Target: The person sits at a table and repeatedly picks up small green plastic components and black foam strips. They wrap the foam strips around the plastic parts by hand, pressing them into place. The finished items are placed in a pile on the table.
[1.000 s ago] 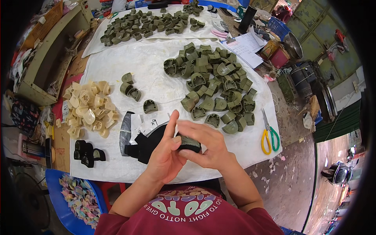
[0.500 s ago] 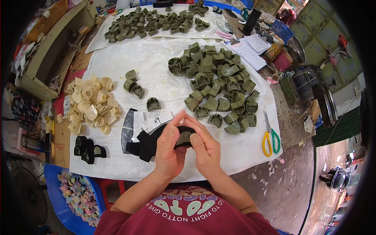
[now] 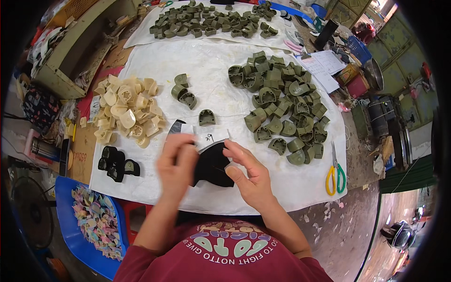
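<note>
A piece of black fabric [image 3: 212,164] lies between my two hands over the white sheet [image 3: 155,66]. My right hand [image 3: 251,176] holds its right edge, the thumb and fingers closed on it. My left hand [image 3: 176,164] is by its left edge, fingers bent and smeared by motion, so its grip is unclear. Just beyond the fabric are white paper pieces [image 3: 219,135] and a dark curved strip [image 3: 175,127], partly hidden by my left hand. One olive heel-shaped block [image 3: 206,117] stands past the papers. Several black-covered heel blocks [image 3: 116,164] sit at the left.
Cream heel-shaped pieces [image 3: 126,105] are piled at the left, olive blocks [image 3: 286,103] at the right, more olive blocks [image 3: 206,21] at the back. Scissors [image 3: 335,171] with yellow and green handles lie near the right edge. A blue bin [image 3: 70,225] of colourful scraps stands lower left.
The olive block that was between my hands no longer shows. My hands have parted, the left moving left, and the black fabric is spread between them. The whole view has shifted slightly.
</note>
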Tool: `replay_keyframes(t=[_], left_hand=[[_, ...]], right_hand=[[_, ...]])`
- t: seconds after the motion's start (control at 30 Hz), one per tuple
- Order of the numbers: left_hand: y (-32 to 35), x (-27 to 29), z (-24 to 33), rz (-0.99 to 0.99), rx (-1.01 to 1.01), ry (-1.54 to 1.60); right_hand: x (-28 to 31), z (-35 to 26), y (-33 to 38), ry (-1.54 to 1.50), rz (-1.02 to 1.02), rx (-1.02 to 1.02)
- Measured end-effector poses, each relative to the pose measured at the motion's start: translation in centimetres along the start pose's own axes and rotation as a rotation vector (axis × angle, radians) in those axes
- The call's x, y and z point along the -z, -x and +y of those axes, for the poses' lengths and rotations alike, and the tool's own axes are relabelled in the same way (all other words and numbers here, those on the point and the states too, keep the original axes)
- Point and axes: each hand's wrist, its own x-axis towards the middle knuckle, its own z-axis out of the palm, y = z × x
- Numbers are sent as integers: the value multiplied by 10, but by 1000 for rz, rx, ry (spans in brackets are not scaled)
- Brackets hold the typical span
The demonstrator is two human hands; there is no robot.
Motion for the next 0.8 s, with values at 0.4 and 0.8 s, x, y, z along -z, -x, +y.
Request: replay_keyframes(t=[0.4, 0.8], left_hand=[[0, 116, -77, -3, -103, -1226], [15, 48, -21, 36, -162, -380]], right_hand=[[-33, 30, -4, 656, 69, 228], [-29, 29, -11, -91, 89, -189]])
